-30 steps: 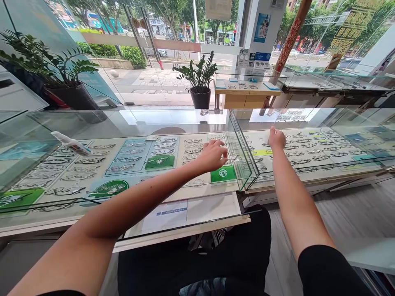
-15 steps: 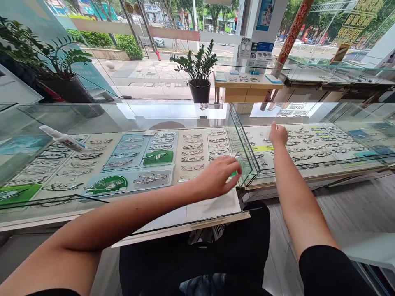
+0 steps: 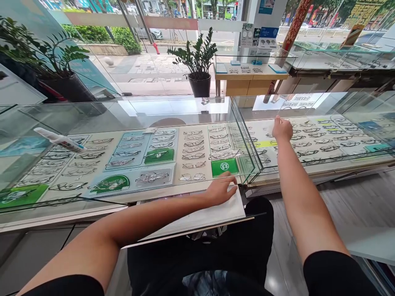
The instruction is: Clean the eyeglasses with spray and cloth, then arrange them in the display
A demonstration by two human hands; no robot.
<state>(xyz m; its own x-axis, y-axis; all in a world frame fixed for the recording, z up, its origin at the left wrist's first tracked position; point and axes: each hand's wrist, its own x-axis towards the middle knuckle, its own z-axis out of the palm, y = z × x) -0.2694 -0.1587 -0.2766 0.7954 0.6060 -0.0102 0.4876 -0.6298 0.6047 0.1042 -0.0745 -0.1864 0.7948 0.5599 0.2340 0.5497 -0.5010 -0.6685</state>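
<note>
My left hand (image 3: 220, 190) reaches across to the right, low over the pulled-out white drawer (image 3: 212, 211). Its fingers are loosely bent with the thumb apart, and nothing shows in them. Just beyond the fingertips, inside the glass case, lies a green card (image 3: 224, 166) with a white emblem. Over the right-hand glass counter (image 3: 308, 162), my right hand (image 3: 283, 129) is closed in a fist-like grip. What it holds, if anything, I cannot make out. Rows of eyeglasses (image 3: 193, 155) lie under the glass around both hands.
A white bottle (image 3: 58, 139) rests on the glass top at left. Glass edges (image 3: 247, 139) meet between the two counters. Potted plants (image 3: 200, 61) stand behind, before the window. A lower display table (image 3: 249, 76) is farther back. My lap is against the drawer front.
My left hand has come down and nearer, from over the glass edge to above the drawer, uncovering the green card. My right hand stays closed, with a slight shift in the view.
</note>
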